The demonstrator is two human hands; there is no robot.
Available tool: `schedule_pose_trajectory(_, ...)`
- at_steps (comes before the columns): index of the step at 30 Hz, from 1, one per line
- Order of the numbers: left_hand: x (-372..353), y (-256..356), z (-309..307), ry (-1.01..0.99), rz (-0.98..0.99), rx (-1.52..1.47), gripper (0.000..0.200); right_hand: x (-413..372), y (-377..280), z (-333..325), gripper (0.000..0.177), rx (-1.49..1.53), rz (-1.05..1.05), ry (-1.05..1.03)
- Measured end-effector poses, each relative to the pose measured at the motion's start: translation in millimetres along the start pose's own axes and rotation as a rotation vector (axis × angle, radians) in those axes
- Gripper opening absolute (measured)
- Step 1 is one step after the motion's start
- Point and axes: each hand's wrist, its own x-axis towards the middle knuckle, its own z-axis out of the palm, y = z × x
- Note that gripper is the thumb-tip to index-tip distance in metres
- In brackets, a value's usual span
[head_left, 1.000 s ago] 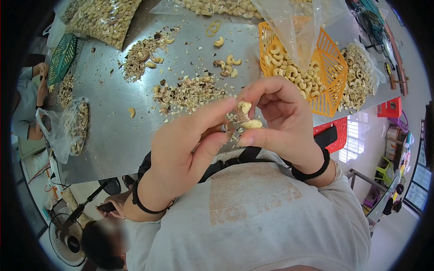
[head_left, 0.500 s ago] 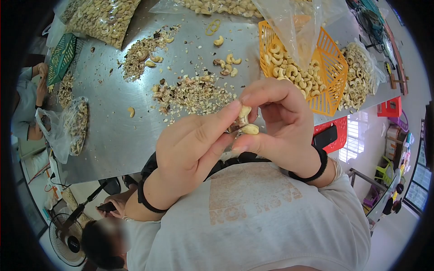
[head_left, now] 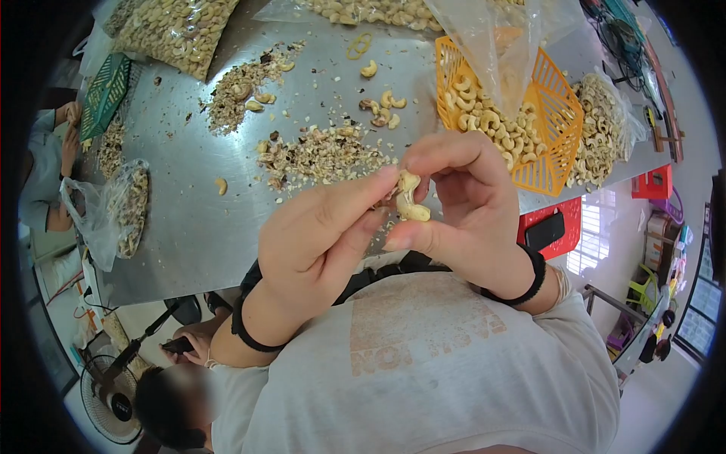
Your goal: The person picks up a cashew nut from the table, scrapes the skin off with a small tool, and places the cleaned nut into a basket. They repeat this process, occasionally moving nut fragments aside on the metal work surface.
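Observation:
Between my two hands is a pale, curved cashew nut. My right hand pinches it between thumb and fingers, the index finger arched over the far end. My left hand is closed, fingertips against the nut's left side. A thin dark blade-like tool shows a little at those fingertips; most of it is hidden. Beyond the hands lies a heap of skin flakes and nut bits on the metal table. Several loose cashews lie behind that heap.
An orange basket of cashews stands at right beside a bag of cashews. Another flake heap and a large nut bag are at far left, a smaller bag nearer. A phone rests on a red stool. Other people are at left.
The cashew has turned in my right fingers, so its curve faces differently. The dark blade-like tool has drawn back left from under it. Both hands stay in nearly the same place.

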Motion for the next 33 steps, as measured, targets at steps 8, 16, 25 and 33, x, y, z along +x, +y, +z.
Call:
schedule_pose_trajectory(8, 5.5, 4.9, -7.0, -0.14, -0.108, -0.135, 0.043, 4.0, -3.8, -4.7, 0.044, -0.052, 0.002, -0.054)
schedule_pose_trajectory(16, 5.0, 4.9, -8.4, -0.203, -0.127, -0.074, 0.043, 3.4, -5.1, -4.5, 0.043, -0.109, -0.04, -0.044)
schedule_pose_trajectory(25, 2.8, -4.5, 3.1, 0.024, 0.218, 0.215, 0.04, 3.3, -0.2, -0.1, 0.041, -0.177, -0.084, 0.0)
schedule_pose_trajectory(33, 2.4, 3.9, 2.9, -0.009, 0.029, 0.086, 0.035, 3.2, -0.8, -0.5, 0.042, -0.004, 0.004, -0.011)
